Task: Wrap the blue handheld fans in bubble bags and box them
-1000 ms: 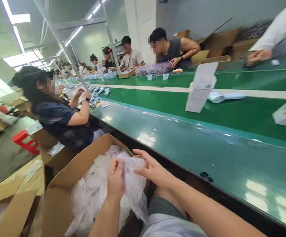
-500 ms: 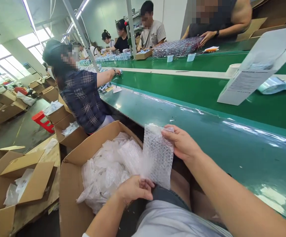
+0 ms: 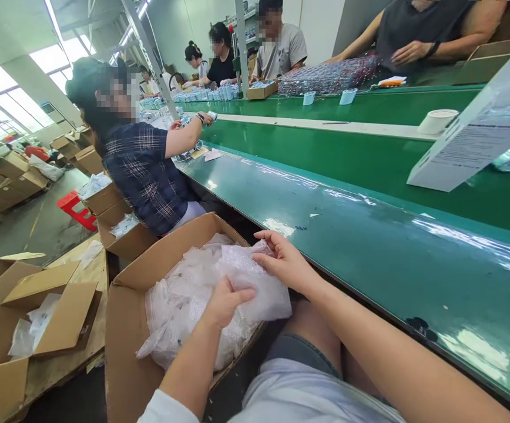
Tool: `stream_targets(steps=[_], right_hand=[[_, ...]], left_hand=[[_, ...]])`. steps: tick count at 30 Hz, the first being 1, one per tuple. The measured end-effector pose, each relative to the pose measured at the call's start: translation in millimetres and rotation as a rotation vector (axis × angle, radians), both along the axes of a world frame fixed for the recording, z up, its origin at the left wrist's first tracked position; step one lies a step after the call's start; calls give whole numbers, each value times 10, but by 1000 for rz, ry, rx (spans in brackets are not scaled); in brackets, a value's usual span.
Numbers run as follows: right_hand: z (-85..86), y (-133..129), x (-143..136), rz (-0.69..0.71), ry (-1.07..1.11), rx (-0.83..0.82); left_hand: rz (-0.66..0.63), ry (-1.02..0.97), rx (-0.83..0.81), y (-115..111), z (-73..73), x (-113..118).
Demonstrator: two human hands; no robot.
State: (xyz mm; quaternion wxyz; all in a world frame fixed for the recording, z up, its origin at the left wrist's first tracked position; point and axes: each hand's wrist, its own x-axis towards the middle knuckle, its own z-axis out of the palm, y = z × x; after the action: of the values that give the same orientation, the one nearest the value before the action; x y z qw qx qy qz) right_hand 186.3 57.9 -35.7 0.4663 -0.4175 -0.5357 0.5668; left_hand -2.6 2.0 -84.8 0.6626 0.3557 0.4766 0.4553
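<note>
A crumpled translucent bubble wrap bag (image 3: pixel 269 296) is held between my two hands, tilted over the open carton's right side. My right hand (image 3: pixel 281 261) pinches its upper right corner between thumb and fingers. My left hand (image 3: pixel 226 301) grips the bag's left side, thumb stretched across it, the other fingers partly hidden. Below and to the left, the cardboard carton (image 3: pixel 125 346) holds a heap of similar clear plastic bags (image 3: pixel 180 305).
A green-topped workbench (image 3: pixel 361 264) runs along my right, beside a green conveyor (image 3: pixel 325 153). On it lean a white printed box (image 3: pixel 462 141) and a white roll (image 3: pixel 438 121). A co-worker in a plaid shirt (image 3: pixel 136 158) sits ahead. Open cartons (image 3: pixel 56 317) stand at left.
The bag has gone from hanging upright and flat to tilted and crumpled, lower and nearer the carton. Both hands moved left, and my left hand rose onto the bag.
</note>
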Motion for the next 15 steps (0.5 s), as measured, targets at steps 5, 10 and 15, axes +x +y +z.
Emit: stream_targets(steps=[5,10,15], right_hand=[[-204,92,158,-430,-81,16],[-249,-97,274,-291,-116,-62],[-311,-389,265,-18,-186,-66]], left_hand=[[224,137,-158,284,-339,-95],[249,302,-256,511,-859,3],[72,565,-484,440,-1108,-152]])
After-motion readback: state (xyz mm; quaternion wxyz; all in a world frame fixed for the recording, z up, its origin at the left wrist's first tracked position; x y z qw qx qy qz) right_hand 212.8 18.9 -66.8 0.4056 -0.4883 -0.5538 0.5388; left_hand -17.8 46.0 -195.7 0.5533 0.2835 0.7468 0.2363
